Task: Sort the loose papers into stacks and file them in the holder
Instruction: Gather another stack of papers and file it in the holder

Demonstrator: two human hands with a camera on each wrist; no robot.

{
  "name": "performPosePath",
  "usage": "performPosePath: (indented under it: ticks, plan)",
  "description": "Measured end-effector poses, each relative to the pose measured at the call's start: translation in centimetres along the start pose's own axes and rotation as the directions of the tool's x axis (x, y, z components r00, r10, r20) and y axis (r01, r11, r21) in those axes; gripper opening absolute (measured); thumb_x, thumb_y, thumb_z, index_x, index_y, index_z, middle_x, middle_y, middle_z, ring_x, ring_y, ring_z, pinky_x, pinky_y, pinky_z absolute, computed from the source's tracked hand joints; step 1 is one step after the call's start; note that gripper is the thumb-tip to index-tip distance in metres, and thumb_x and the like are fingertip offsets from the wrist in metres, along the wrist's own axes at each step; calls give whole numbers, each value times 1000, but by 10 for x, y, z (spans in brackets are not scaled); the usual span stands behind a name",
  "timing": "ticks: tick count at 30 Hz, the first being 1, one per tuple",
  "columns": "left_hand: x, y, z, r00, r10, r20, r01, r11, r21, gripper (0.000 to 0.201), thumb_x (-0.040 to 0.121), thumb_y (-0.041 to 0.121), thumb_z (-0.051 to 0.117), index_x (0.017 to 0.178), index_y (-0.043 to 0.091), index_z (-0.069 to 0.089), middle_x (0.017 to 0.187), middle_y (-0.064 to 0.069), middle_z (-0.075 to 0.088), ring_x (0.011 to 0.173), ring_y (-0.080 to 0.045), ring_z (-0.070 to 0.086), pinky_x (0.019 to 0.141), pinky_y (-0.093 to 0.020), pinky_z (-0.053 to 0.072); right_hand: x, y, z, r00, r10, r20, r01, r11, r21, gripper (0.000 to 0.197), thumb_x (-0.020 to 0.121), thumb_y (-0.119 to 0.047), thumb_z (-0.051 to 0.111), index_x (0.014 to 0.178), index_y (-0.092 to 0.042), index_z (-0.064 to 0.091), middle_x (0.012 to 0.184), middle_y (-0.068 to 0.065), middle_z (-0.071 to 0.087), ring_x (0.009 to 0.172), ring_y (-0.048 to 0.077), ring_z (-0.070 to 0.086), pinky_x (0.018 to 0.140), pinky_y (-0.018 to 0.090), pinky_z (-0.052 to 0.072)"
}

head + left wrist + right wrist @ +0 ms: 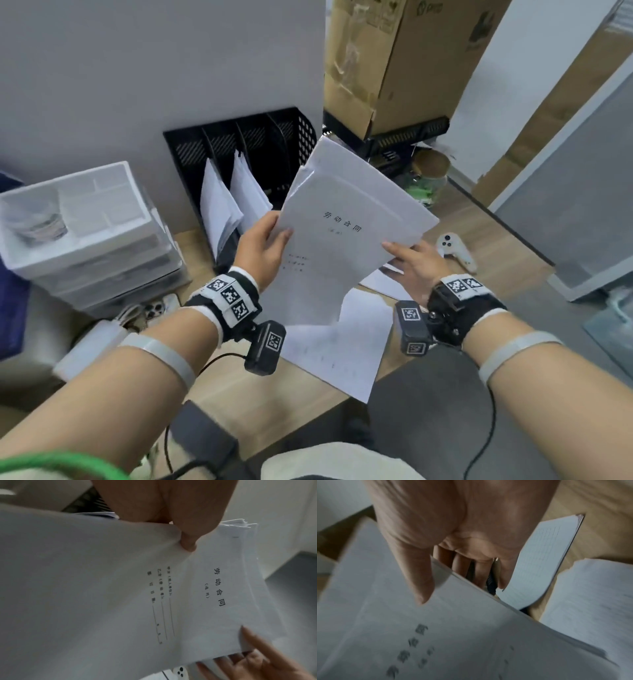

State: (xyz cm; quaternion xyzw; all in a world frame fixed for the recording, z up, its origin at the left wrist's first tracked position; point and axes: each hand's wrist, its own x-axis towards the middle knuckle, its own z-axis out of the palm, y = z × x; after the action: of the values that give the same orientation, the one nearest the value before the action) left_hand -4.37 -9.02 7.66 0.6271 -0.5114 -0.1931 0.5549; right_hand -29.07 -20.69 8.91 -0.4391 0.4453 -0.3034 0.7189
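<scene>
Both hands hold up a stack of white papers (346, 226) with a printed title, tilted, in front of the black mesh file holder (301, 133). My left hand (265, 245) pinches the stack's left edge, thumb on top (188, 543). My right hand (411, 258) grips the lower right edge, thumb on the top sheet (423, 586), fingers underneath. The same stack (120, 601) (436, 635) fills both wrist views. The holder's two left slots contain white papers (233, 202). More loose sheets (342, 346) lie on the wooden desk (274, 404) under the held stack.
White drawer units (89, 233) stand at the left. A cardboard box (397, 61) stands on a black rack right of the holder, with a jar (428, 178) below. A white controller (455, 250) lies on the desk at right. Cables and a phone (154, 310) lie near my left forearm.
</scene>
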Motion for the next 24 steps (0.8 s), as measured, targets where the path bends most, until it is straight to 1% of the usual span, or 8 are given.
performPosePath:
  ticks: [3, 6, 9, 12, 15, 17, 20, 24]
  plan:
    - [-4, -9, -4, 995, -63, -81, 60, 998, -36, 7, 97, 13, 56, 95, 18, 60, 87, -3, 66, 84, -11, 58, 83, -43, 50, 3, 11, 23, 1000, -3, -12, 2, 996, -89, 23, 85, -7, 69, 107, -16, 66, 113, 6, 71, 114, 33, 62, 105, 50, 44]
    - [-9, -12, -4, 983, -139, -121, 122, 983, -134, 4, 96, 15, 58, 98, 12, 57, 92, -12, 65, 86, -16, 59, 80, -46, 51, 5, 14, 41, 994, -81, -70, 54, 945, -323, 37, 84, -30, 70, 119, -20, 62, 113, -2, 70, 107, 19, 65, 99, 38, 48]
    - [-16, -14, 2, 975, -205, -90, 190, 970, -153, 25, 93, 7, 62, 116, 16, 58, 110, -5, 67, 102, -18, 64, 91, -25, 53, 2, 16, 52, 956, -292, -33, 248, 861, -443, 14, 88, -22, 65, 102, -24, 67, 103, 2, 73, 95, 15, 66, 94, 44, 52]
    - [-24, -21, 9, 956, -272, -110, 265, 961, -79, 25, 90, 2, 64, 112, 15, 62, 104, 1, 66, 96, -12, 63, 81, -9, 49, -5, 20, 53, 933, -357, 46, 324, 777, -540, 9, 92, -18, 61, 97, -23, 66, 101, 14, 73, 86, 18, 63, 84, 41, 53]
    - [-34, -30, 19, 922, -375, -99, 360, 923, -138, 33, 91, 2, 64, 94, 35, 60, 96, 9, 67, 86, 4, 64, 85, -25, 50, -10, 35, 45, 947, -314, 65, 291, 756, -586, 11, 92, -13, 61, 100, -21, 62, 97, 7, 70, 84, 10, 63, 78, 27, 52]
    - [-41, -36, 27, 901, -433, -32, 424, 894, -147, 28, 91, 2, 64, 98, 29, 61, 99, 3, 69, 88, 2, 65, 89, -28, 53, -14, 48, 40, 976, -213, 45, 202, 811, -550, 14, 90, -16, 64, 103, -20, 61, 97, -3, 70, 91, 4, 67, 73, 15, 54]
    - [-46, -39, 40, 899, -438, 25, 438, 898, -45, 27, 92, 5, 64, 115, 17, 60, 102, 6, 65, 85, 9, 63, 78, -7, 46, -14, 62, 32, 998, -51, -28, 27, 834, -551, 12, 90, -17, 64, 102, -18, 65, 104, 19, 70, 102, 32, 67, 72, 32, 57]
    - [-42, -41, 47, 899, -436, 38, 430, 896, 109, 31, 94, 7, 62, 125, 6, 60, 103, 3, 58, 95, -10, 54, 68, 5, 35, 4, 70, 18, 997, -23, -69, -25, 779, -627, 26, 93, -15, 57, 108, 7, 61, 114, 34, 62, 99, 44, 63, 69, 36, 55]
